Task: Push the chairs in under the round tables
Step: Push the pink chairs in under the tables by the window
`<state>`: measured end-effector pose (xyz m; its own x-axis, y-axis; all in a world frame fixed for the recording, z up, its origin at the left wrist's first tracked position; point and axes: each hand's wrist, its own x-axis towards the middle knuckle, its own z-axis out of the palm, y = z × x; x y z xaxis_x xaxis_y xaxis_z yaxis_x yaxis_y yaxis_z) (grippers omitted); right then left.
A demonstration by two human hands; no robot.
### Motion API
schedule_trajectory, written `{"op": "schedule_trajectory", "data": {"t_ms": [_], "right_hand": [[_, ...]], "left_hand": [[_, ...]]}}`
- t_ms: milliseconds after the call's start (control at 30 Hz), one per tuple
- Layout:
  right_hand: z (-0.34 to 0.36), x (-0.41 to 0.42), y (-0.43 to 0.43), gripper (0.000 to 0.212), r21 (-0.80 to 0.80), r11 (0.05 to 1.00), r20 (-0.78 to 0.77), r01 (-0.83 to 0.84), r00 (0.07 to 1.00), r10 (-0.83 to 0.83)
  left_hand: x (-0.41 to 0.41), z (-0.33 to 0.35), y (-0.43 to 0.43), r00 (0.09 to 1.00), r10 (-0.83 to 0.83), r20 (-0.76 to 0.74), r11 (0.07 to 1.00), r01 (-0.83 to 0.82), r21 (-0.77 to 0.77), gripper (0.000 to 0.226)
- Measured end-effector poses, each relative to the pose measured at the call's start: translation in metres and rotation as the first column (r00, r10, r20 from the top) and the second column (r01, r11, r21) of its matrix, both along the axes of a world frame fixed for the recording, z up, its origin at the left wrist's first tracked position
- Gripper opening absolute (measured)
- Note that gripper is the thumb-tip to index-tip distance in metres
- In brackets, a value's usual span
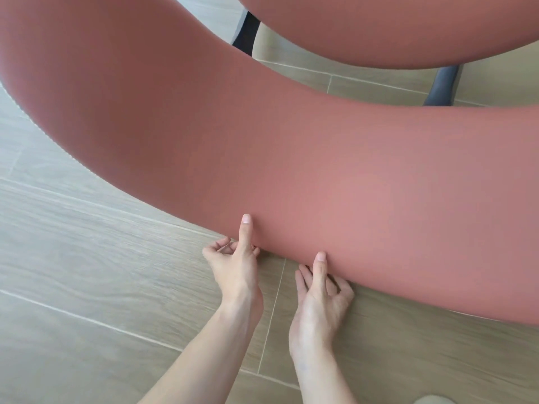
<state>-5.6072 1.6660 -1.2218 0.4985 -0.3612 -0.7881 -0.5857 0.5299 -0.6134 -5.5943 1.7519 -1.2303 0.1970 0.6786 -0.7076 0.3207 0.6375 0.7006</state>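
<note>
Floor tile (87, 258), wood-look with pale grout, is noted nearest the camera. A pale rounded object (434, 400) is cut off at the lower right edge and cannot be identified.

Both hands are recorded side by side, close but not touching, at the near edge of the chair backrest (291, 158). The left hand (236, 266) pinches that edge, with the thumb laid on the upper face and the fingers curled beneath. The right hand (318, 295) pinches it likewise, thumb on top and fingers tucked under the rim.

Judgement: the edge is clamped from both faces so that the chair can be steered as well as shoved. The paired grip near the middle of the curve should keep the push straight and stop the chair from swinging.

The backrest, a broad curved band in terracotta, is seen directly ahead of the hands, sweeping away to the upper left and to the right. Beyond it the seat (379, 27), same colour, is noted, separated from the backrest by an open gap. Dark legs (443, 86) are seen under the seat, standing on the floor.

No round desk is in view, so how far the chair has yet to travel cannot be told.
</note>
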Motion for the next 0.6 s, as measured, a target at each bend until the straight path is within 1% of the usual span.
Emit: {"op": "schedule_trajectory", "data": {"t_ms": [133,200,267,333,367,467,533,600], "right_hand": [[0.003,0.01,0.004,0.055,0.042,0.998,-0.022,0.046,0.999,-0.045],[0.006,0.013,0.004,0.059,0.067,0.996,-0.031,0.066,0.997,-0.064],[0.004,0.016,0.001,0.061,0.093,0.991,-0.037,0.092,0.995,-0.088],[0.006,0.019,0.0,0.057,0.122,0.987,-0.043,0.108,0.994,-0.103],[0.007,0.02,0.0,0.055,0.139,0.983,-0.049,0.121,0.992,-0.115],[0.015,0.024,0.001,0.053,0.188,0.967,-0.037,0.174,0.985,-0.17],[0.03,0.03,0.003,0.057,0.197,0.959,-0.013,0.206,0.978,-0.208],[0.055,0.034,0.001,0.059,0.169,0.959,0.004,0.229,0.972,-0.233]], "left_hand": [[0.006,-0.004,-0.001,0.998,-0.026,-0.057,0.997,0.03,0.068,0.069],[0.008,-0.005,-0.01,0.999,-0.013,-0.042,0.996,0.016,0.084,0.077],[0.01,-0.006,-0.013,0.999,0.023,-0.023,1.0,-0.022,0.014,0.087],[0.015,-0.003,-0.008,0.999,0.039,-0.006,0.995,-0.04,-0.086,0.093],[0.017,-0.001,-0.004,0.999,0.032,0.0,0.992,-0.032,-0.124,0.089],[0.019,0.007,0.0,0.998,0.037,0.056,0.99,-0.029,-0.141,0.058],[0.023,0.023,-0.001,0.991,0.07,0.111,0.992,-0.057,-0.116,0.053],[0.03,0.049,-0.004,0.98,0.102,0.172,0.992,-0.088,-0.092,0.056]]}}
